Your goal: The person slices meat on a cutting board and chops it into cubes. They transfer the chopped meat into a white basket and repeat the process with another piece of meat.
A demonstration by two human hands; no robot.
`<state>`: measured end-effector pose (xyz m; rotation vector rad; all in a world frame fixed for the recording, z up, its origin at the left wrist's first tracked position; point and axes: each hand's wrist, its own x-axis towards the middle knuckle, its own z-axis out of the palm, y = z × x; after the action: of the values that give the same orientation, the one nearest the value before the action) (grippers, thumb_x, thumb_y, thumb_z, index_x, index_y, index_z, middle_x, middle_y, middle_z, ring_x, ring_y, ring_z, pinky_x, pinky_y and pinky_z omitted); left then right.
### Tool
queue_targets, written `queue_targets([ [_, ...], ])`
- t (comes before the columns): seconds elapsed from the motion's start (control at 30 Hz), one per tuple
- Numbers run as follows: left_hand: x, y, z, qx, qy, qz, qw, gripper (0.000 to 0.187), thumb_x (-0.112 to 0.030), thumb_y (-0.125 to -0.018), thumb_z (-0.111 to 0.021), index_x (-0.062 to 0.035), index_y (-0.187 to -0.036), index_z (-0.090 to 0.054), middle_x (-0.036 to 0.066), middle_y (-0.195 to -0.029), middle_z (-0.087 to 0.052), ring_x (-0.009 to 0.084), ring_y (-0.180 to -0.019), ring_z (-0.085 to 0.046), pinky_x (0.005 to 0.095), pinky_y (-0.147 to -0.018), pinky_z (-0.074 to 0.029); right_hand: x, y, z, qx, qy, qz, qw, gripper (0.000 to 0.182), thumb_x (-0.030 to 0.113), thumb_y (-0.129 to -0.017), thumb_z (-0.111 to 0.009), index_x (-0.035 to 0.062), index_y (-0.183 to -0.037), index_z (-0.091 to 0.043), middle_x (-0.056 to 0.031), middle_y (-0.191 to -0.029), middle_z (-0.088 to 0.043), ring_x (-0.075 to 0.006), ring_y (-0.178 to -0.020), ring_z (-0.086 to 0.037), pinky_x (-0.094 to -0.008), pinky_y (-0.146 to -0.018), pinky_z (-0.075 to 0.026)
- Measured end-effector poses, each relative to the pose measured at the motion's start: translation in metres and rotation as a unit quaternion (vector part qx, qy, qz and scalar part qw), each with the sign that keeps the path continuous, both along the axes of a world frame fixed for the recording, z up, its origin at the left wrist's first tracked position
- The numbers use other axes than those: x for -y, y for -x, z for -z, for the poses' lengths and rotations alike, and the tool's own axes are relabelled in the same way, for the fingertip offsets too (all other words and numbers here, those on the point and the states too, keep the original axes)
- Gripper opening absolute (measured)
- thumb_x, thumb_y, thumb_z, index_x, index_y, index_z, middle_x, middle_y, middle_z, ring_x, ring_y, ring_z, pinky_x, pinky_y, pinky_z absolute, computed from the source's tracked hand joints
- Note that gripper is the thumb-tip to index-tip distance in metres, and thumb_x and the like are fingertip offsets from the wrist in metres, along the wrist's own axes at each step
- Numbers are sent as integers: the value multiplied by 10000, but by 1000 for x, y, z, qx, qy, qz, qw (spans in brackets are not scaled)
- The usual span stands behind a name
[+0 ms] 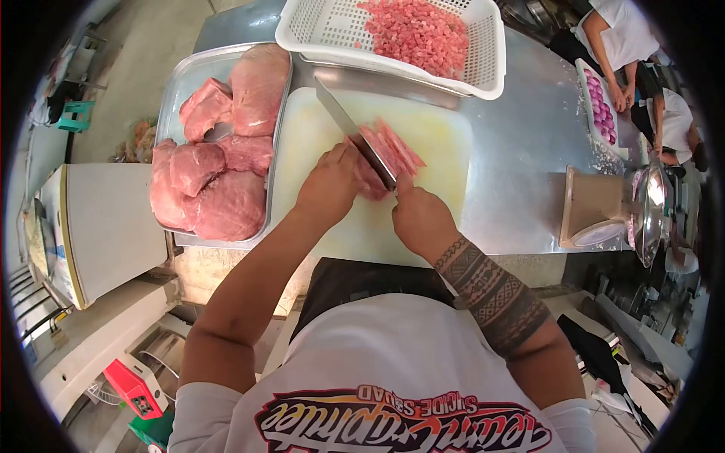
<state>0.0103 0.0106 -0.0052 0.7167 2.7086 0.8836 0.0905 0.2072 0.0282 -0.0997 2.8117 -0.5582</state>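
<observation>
On the pale cutting board [445, 143], my right hand [423, 219] is closed around the handle of a knife [337, 113], its blade slanting up and to the left. The blade lies between a piece of meat [368, 181] and several thin meat strips [393, 147] on its right. My left hand [331, 185] presses on the meat from the left, with its fingers bent near the blade. To the left, a metal tray [175, 84] holds several large chunks of raw meat [230, 204].
A white perforated basket [317, 26] with diced meat [419, 38] stands behind the board. Far right are a tray of purple onions [600, 106], co-workers' hands [623, 97], a scale [593, 208] and a metal bowl [649, 204]. A white freezer [113, 219] stands left.
</observation>
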Motion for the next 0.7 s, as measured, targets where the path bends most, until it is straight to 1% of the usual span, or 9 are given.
queue_targets([
  [0.07, 3, -2, -4, 13, 8, -8, 1000, 631, -124, -834, -844, 40, -1366, -547, 201, -1351, -599, 401, -1239, -604, 463, -1046, -531, -2, -2, -8, 0, -4, 3, 1000, 245, 69, -923, -600, 2, -1144, -520, -223, -828, -694, -409, -758, -724, -508, -667, -593],
  [0.13, 2, -2, -12, 32, 28, -11, 999, 597, -109, -842, -836, 34, -1347, -554, 203, -1337, -601, 401, -1230, -607, 463, -1038, -533, -2, -15, -42, 10, -3, 12, 1000, 239, 57, -920, -600, 7, -1137, -513, -223, -826, -686, -413, -752, -720, -512, -656, -588],
  [0.2, 1, 0, -13, 37, 39, -8, 999, 566, -95, -847, -829, 29, -1330, -560, 201, -1327, -601, 401, -1224, -609, 464, -1033, -535, -7, -37, -76, 66, -19, 14, 998, 254, 46, -917, -601, 8, -1148, -503, -222, -824, -678, -415, -746, -716, -516, -653, -582],
  [0.33, 1, 3, -3, 16, 33, -1, 999, 538, -80, -847, -823, 21, -1308, -565, 192, -1324, -601, 400, -1216, -611, 466, -1029, -535, -23, -67, -88, 130, -15, 9, 991, 265, 29, -914, -599, 2, -1155, -492, -225, -820, -666, -424, -736, -708, -523, -647, -576],
  [0.47, 1, 4, -4, 54, 45, -11, 997, 553, -82, -841, -827, 26, -1313, -562, 192, -1338, -604, 395, -1212, -616, 465, -1031, -535, -10, -49, -60, 89, -1, 7, 996, 247, 38, -921, -597, -9, -1145, -505, -233, -820, -679, -433, -738, -707, -526, -651, -575],
  [0.57, 5, 0, 4, -8, 13, 1, 1000, 559, -86, -844, -822, 30, -1321, -556, 195, -1328, -607, 390, -1214, -618, 465, -1032, -534, 5, -21, -18, 63, 6, 11, 998, 262, 48, -917, -597, -18, -1152, -500, -254, -835, -689, -457, -766, -704, -545, -677, -570],
  [0.63, 8, -2, 9, -40, -10, -1, 999, 559, -100, -834, -819, 38, -1314, -568, 198, -1231, -626, 413, -1143, -635, 482, -978, -542, 10, 0, -3, 67, 33, 33, 997, 289, 49, -909, -593, -31, -1162, -480, -292, -869, -697, -496, -811, -696, -580, -713, -560],
  [0.67, 8, -2, 12, -59, -23, -3, 998, 560, -106, -829, -817, 43, -1310, -574, 200, -1182, -635, 425, -1108, -644, 490, -952, -546, 8, 5, 2, 42, 35, 28, 998, 273, 52, -913, -594, -20, -1155, -491, -274, -849, -694, -477, -794, -703, -564, -699, -568],
  [0.7, 8, -5, 10, -34, -25, -10, 999, 554, -115, -832, -818, 43, -1305, -577, 198, -1185, -636, 423, -1108, -645, 489, -952, -546, 7, 5, 3, 21, 36, 25, 999, 257, 55, -917, -596, -8, -1147, -501, -255, -828, -691, -457, -776, -710, -548, -685, -576],
])
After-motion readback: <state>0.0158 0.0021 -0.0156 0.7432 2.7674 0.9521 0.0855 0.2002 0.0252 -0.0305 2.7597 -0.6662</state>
